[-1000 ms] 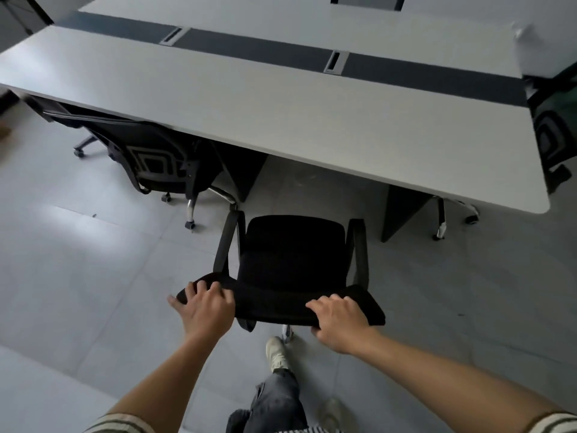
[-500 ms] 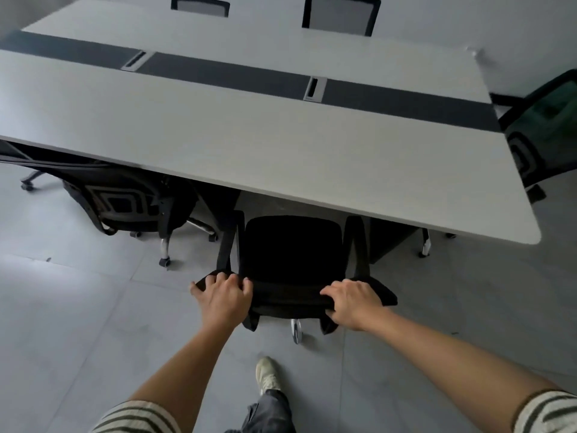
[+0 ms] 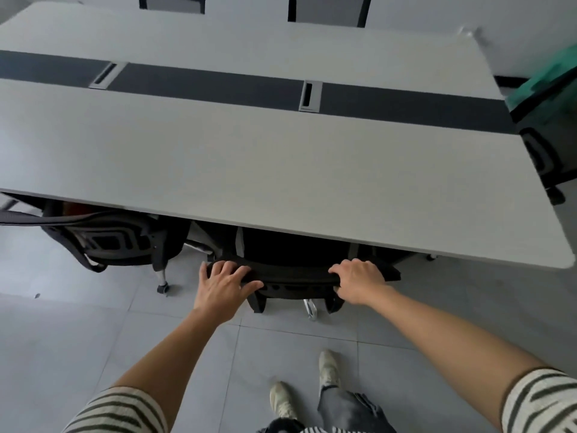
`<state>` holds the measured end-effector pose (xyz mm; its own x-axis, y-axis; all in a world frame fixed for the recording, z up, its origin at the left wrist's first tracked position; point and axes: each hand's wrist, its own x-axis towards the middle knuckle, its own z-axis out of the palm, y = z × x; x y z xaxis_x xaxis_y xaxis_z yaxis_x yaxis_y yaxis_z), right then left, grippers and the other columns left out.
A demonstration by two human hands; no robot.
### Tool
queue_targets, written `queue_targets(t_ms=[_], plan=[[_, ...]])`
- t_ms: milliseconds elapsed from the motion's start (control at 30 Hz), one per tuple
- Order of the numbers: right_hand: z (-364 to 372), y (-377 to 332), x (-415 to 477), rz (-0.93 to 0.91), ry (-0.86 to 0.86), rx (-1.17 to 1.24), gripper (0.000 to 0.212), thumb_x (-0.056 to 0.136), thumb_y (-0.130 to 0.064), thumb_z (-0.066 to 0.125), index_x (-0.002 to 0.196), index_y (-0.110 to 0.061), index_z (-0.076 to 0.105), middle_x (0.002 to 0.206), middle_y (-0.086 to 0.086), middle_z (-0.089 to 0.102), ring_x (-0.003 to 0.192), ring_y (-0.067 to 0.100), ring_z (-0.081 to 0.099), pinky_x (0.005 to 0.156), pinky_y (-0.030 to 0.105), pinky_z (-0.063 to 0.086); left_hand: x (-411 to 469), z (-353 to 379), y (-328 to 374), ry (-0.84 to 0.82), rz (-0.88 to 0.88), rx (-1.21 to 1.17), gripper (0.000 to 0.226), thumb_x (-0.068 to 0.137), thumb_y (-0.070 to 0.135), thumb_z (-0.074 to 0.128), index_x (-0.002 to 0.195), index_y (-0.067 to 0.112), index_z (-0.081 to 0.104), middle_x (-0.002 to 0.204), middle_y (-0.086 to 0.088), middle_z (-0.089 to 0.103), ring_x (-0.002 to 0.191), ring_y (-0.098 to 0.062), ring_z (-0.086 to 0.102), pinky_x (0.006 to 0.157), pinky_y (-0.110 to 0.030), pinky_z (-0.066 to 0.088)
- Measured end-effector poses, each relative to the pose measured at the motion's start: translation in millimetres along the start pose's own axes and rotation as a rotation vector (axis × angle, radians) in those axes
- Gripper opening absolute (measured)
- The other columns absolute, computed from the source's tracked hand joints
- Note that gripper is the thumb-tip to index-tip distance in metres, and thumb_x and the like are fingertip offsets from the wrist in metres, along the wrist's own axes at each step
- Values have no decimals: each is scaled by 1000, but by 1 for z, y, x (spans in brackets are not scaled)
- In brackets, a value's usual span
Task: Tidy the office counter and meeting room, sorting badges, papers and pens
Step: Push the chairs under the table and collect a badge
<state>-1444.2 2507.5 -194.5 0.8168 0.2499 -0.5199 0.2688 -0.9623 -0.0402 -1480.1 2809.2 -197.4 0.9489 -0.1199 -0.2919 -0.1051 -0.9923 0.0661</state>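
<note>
A black office chair (image 3: 296, 275) stands tucked under the near edge of the long white meeting table (image 3: 281, 170), so its seat is mostly hidden. My left hand (image 3: 224, 284) grips the left end of the chair's backrest top, fingers over it and thumb below. My right hand (image 3: 359, 284) grips the right end the same way. No badges, papers or pens are in view.
A second black chair (image 3: 115, 242) sits under the table to the left. Another chair (image 3: 546, 145) stands at the table's right end, and two more (image 3: 327, 10) at the far side. My feet (image 3: 327, 367) stand on the grey tiled floor behind the chair.
The chair has rolled forward under the table with both hands on its backrest. I have stepped closer to the table.
</note>
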Motion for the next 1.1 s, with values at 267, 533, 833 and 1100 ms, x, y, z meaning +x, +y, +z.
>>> queue_targets(t_ms=[267, 533, 833, 1100], plan=[[-28, -15, 52, -88, -69, 40, 54, 90, -48, 49, 140, -26, 44, 129, 3, 54, 120, 26, 49, 96, 40, 42, 47, -30, -20, -52, -203, -139, 68, 88, 71, 28, 144, 34, 36, 156, -2, 25, 148, -21, 2, 119, -45, 2], [-51, -34, 76, -224, -191, 32, 72, 83, -56, 54, 146, -31, 32, 135, -1, 49, 125, 23, 47, 99, 38, 42, 58, -43, -45, 48, -284, -281, 58, 90, 57, 48, 138, 25, 46, 152, -4, 30, 143, -22, 19, 112, -41, 27], [-127, -200, 126, -438, 79, 132, 69, 82, -53, 58, 145, -33, 35, 140, -4, 49, 126, 19, 48, 100, 36, 44, -6, -55, -208, 142, -507, -357, 31, 93, 36, 52, 118, 20, 59, 120, -1, 53, 115, -22, 51, 85, -34, 46], [-164, -412, 161, -523, 188, 184, 63, 87, -45, 56, 144, -27, 38, 140, -3, 49, 129, 18, 45, 100, 35, 42, -83, -76, -399, 171, -619, -366, 34, 94, 37, 54, 124, 21, 56, 122, -2, 56, 106, -20, 56, 89, -35, 51]])
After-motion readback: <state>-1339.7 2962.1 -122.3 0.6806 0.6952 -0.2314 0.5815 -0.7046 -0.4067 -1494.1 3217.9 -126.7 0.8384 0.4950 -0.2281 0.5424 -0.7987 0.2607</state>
